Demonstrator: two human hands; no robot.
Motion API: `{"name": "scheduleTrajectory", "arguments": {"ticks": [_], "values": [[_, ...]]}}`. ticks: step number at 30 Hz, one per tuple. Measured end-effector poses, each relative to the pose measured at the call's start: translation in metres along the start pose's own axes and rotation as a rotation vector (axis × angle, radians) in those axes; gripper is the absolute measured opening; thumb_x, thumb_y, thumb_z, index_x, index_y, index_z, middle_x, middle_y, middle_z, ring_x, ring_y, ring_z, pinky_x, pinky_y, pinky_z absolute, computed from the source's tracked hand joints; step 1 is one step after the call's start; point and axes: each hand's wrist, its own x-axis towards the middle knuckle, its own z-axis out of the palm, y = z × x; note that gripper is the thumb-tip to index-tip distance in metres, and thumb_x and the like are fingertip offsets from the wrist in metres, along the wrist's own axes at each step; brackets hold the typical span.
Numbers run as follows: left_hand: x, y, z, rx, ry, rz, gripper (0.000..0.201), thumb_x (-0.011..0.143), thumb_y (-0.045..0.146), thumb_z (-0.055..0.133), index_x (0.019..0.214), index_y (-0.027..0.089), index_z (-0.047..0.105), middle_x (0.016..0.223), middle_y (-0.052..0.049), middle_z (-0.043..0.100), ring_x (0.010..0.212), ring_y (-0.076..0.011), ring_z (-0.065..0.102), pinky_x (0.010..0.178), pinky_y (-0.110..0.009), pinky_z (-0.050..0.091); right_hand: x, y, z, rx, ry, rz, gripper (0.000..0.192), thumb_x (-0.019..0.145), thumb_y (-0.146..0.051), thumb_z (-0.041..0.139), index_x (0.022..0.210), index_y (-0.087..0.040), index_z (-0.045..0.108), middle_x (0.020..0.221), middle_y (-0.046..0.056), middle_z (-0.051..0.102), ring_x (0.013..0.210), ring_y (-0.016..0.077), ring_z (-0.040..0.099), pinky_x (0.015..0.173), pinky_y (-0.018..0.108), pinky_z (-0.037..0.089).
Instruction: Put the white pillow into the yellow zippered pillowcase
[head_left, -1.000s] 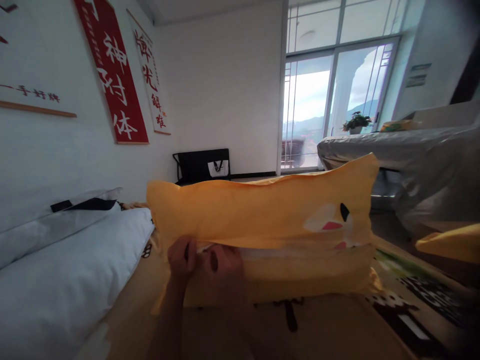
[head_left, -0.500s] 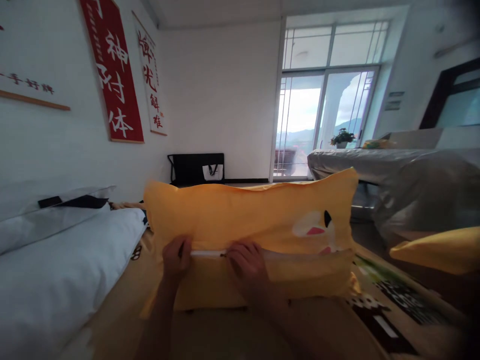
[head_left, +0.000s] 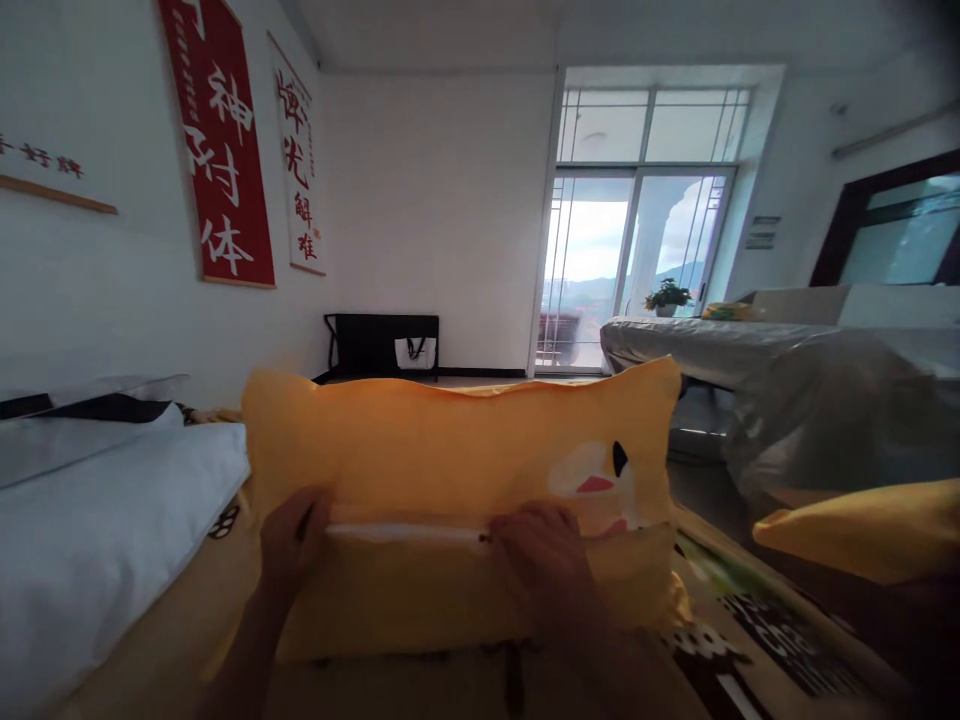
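A yellow pillow (head_left: 420, 430) with a printed animal face at its right end stands on its long side in front of me. Along its near face runs a white zipper (head_left: 405, 531). My left hand (head_left: 294, 535) is closed on the cloth at the zipper's left part, thumb and fingers pinched together. My right hand (head_left: 541, 555) is closed at the small zipper pull (head_left: 484, 538), further right along the seam. Its fingertips are partly hidden, and beyond them the seam line continues to the right.
White pillows (head_left: 135, 520) lie on the left. Another yellow cloth item (head_left: 862, 525) is at the right. The patterned tan cover (head_left: 780, 630) spreads below. Further back are a plastic-covered table (head_left: 675, 340), a black folded frame (head_left: 360, 340) and a glass door (head_left: 585, 240).
My right hand has slid right along the seam with the zipper pull, lengthening the white strip between my hands. My left hand stays on the cloth. The view has shifted slightly right and up.
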Motion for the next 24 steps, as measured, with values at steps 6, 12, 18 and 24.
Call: {"name": "scheduleTrajectory", "arguments": {"ticks": [6, 12, 18, 24], "values": [[0.004, 0.004, -0.004, 0.062, 0.023, 0.031, 0.03, 0.088, 0.031, 0.044, 0.069, 0.015, 0.059, 0.059, -0.004, 0.064, 0.052, -0.0132, 0.058, 0.052, -0.022, 0.044, 0.0, 0.02, -0.027, -0.044, -0.176, 0.07, 0.02, 0.087, -0.017, 0.052, 0.072, -0.023, 0.063, 0.072, -0.001, 0.068, 0.07, 0.0155, 0.052, 0.068, 0.031, 0.033], [0.002, -0.006, -0.001, 0.102, 0.09, 0.102, 0.03, 0.088, 0.033, 0.045, 0.073, 0.013, 0.062, 0.065, -0.005, 0.068, 0.057, -0.0132, 0.063, 0.052, -0.02, 0.046, -0.001, 0.03, -0.037, -0.019, -0.358, 0.208, 0.02, 0.085, -0.015, 0.054, 0.07, -0.022, 0.066, 0.078, -0.001, 0.07, 0.075, 0.0145, 0.056, 0.075, 0.03, 0.038], [0.003, -0.008, -0.002, 0.153, 0.063, 0.144, 0.032, 0.09, 0.033, 0.045, 0.074, 0.012, 0.063, 0.065, -0.005, 0.068, 0.055, -0.0122, 0.063, 0.051, -0.018, 0.046, 0.0, 0.032, -0.042, -0.002, -0.418, 0.31, 0.017, 0.082, -0.015, 0.054, 0.073, -0.022, 0.066, 0.085, 0.0, 0.071, 0.082, 0.0163, 0.058, 0.08, 0.032, 0.04], [0.006, -0.002, -0.003, 0.177, 0.108, 0.16, 0.034, 0.089, 0.034, 0.044, 0.072, 0.011, 0.064, 0.063, -0.006, 0.069, 0.054, -0.0127, 0.063, 0.051, -0.019, 0.047, -0.001, 0.041, -0.049, -0.01, -0.425, 0.349, 0.017, 0.082, -0.016, 0.054, 0.072, -0.021, 0.066, 0.083, 0.0, 0.07, 0.084, 0.0169, 0.06, 0.082, 0.033, 0.041]]}}
